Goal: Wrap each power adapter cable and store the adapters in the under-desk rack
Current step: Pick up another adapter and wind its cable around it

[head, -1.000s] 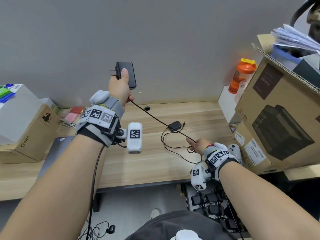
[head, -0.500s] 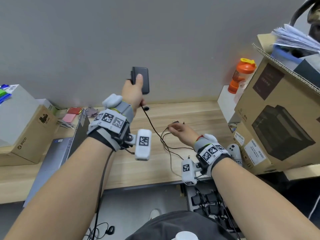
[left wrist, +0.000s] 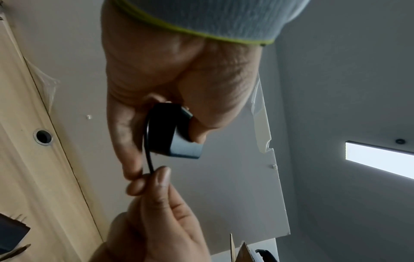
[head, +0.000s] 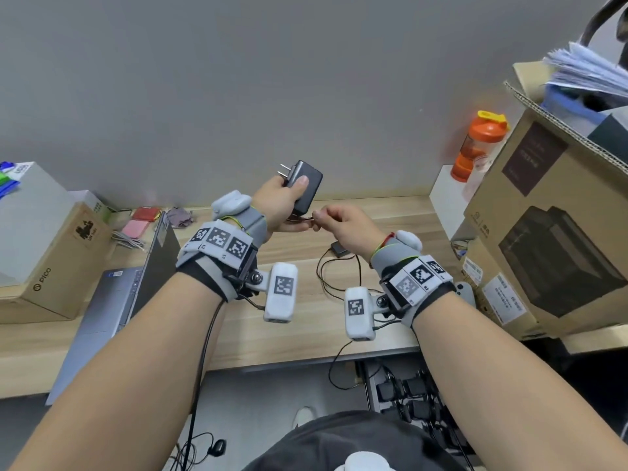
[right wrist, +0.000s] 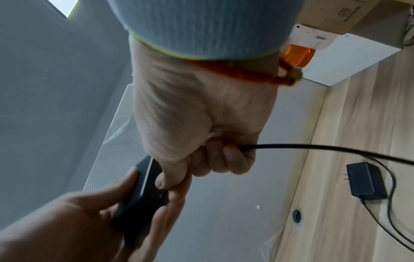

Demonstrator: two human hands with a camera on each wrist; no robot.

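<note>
My left hand (head: 283, 202) grips a black power adapter (head: 306, 188) above the wooden desk (head: 289, 334), prongs pointing up and left. In the left wrist view the adapter (left wrist: 172, 134) sits between thumb and fingers, and its thin black cable (left wrist: 147, 152) loops down to my right fingertips. My right hand (head: 339, 222) pinches that cable (right wrist: 313, 148) right beside the adapter (right wrist: 141, 198). A second black adapter (right wrist: 366, 179) lies on the desk with its cable (head: 326, 277) loose. The under-desk rack (head: 407, 392) holds several dark adapters below the desk's front edge.
A half-open laptop (head: 122, 300) sits at the left, next to a cardboard box (head: 44, 246). Big cardboard boxes (head: 557, 232) stand at the right, with an orange shaker bottle (head: 479, 144) on a white box. A grey wall rises behind the desk.
My left hand has lowered the adapter and brought it nearer. My right hand has left the desk and risen to the adapter, taking up the cable there.
</note>
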